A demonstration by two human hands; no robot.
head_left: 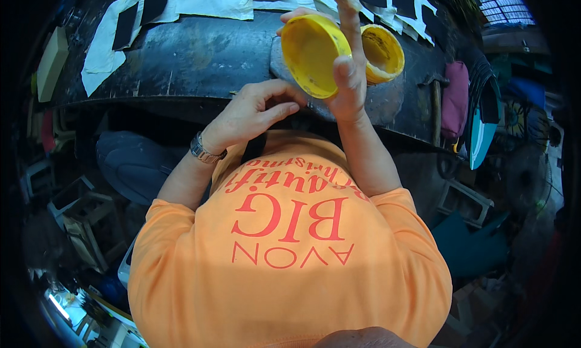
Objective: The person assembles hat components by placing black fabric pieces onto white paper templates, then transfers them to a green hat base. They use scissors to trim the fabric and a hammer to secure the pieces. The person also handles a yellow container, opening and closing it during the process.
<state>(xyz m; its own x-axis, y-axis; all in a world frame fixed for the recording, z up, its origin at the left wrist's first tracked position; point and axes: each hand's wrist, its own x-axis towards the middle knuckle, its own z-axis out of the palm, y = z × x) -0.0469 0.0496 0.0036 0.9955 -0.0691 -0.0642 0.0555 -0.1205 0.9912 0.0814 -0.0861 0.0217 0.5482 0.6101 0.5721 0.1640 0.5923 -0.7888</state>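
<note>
Dark worktable [193,57] beyond red-lettered orange shirt [290,293]; right hand [352,89] around yellow lid [311,54], left hand [257,108] loosely curled.

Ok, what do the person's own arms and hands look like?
Both the left hand and right hand are ungloved. A metal-link watch circles the left wrist; the right wrist has nothing on it. Short orange sleeves leave the forearms uncovered.
</note>
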